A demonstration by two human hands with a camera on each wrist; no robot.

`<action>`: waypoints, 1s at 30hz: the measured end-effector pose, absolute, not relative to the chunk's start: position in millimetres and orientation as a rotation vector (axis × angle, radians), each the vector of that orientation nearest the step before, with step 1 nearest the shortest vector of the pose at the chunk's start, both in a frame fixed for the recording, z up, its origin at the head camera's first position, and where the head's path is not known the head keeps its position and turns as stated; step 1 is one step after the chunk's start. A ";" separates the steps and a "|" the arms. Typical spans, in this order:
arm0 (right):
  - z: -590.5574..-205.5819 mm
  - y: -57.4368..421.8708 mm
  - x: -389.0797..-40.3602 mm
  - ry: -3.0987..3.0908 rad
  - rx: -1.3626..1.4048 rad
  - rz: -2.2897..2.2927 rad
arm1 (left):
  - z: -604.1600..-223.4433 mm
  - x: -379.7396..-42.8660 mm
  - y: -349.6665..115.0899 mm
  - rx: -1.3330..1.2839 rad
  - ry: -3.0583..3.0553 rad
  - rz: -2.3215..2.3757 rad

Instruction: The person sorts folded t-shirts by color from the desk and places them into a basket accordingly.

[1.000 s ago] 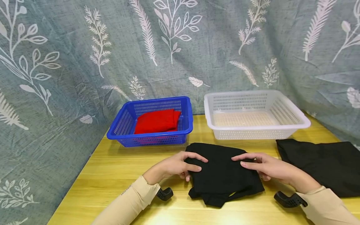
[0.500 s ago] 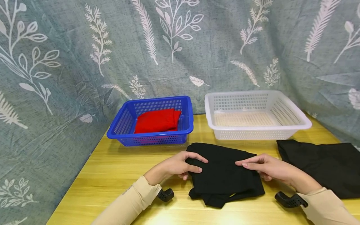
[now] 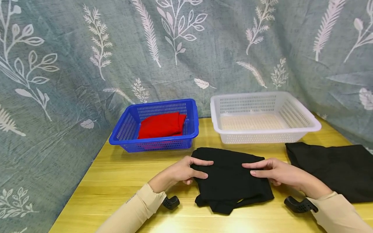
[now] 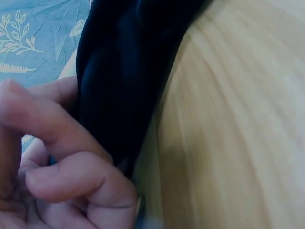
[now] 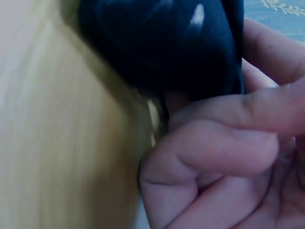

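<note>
A folded black garment [image 3: 230, 184] lies on the table between the two hands, its front edge uneven with a loose flap. My left hand [image 3: 181, 171] grips its left side, index finger and thumb on top, the other fingers curled at the edge. On the right side, my right hand [image 3: 281, 173] holds it likewise, with thumb and index finger over the cloth. Both wrist views show curled fingers against the dark cloth [image 4: 126, 81]; in the right wrist view some fingertips are hidden behind the garment [image 5: 171, 57].
Behind the left hand stands a blue basket [image 3: 154, 140] with folded red cloth [image 3: 160, 125] inside. A white basket [image 3: 265, 132] stands at the back right. Another black cloth [image 3: 335, 171] lies at the right on the wooden table [image 3: 116, 181]. A patterned curtain [image 3: 175, 77] hangs behind.
The right index finger has shifted slightly over the cloth and both index fingers now lie straighter. The garment and baskets keep their places; the head view has tilted a little.
</note>
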State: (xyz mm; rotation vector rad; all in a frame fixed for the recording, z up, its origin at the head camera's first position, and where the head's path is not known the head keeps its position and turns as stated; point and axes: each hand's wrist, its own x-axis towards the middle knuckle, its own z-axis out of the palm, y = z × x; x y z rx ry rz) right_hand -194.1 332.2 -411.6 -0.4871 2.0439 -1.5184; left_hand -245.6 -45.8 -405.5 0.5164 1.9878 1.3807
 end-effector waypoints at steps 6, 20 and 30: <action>-410.1 330.7 -194.9 2.046 -0.515 -1.491 | -405.2 -246.2 -44.8 0.512 1.974 1.393; -401.3 331.5 -194.9 2.094 -0.539 -1.465 | -398.9 -248.3 -45.3 0.562 2.011 1.424; -370.1 339.3 -185.2 2.247 -0.556 -1.415 | -373.3 -248.7 -44.0 0.649 2.077 1.396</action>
